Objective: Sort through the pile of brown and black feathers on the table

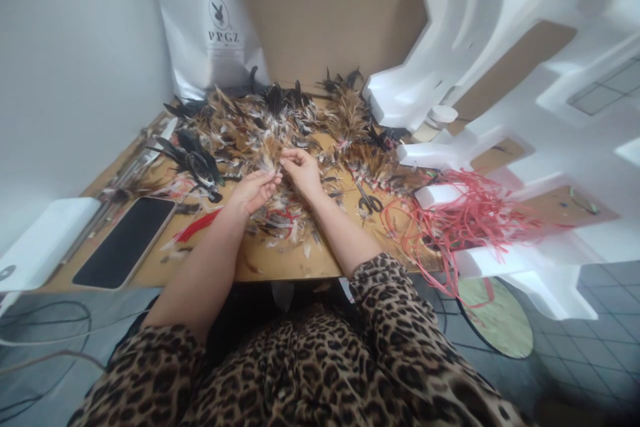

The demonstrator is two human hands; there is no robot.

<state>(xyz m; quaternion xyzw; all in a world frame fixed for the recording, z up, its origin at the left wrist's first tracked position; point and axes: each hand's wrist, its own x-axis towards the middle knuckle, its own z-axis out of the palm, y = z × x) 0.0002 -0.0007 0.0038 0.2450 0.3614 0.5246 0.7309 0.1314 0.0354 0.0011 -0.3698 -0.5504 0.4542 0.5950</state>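
A wide heap of brown, tan and black feathers [260, 127] covers the middle of a low wooden board [280, 263]. My left hand [253, 190] and my right hand [300, 170] meet over the heap's near side, fingertips almost touching. Both hands have their fingers curled and pinched on small brown feathers [273, 163] held between them. Loose feather bits and a red strip [195, 227] lie under my left wrist.
A black phone [125, 240] and a white slab [43, 243] lie at the left. Small scissors [369, 200] sit right of my hands, beside a tangle of red bands [465, 217]. White foam packing [525, 100] rises at the right, a silver bag [210, 20] at the back.
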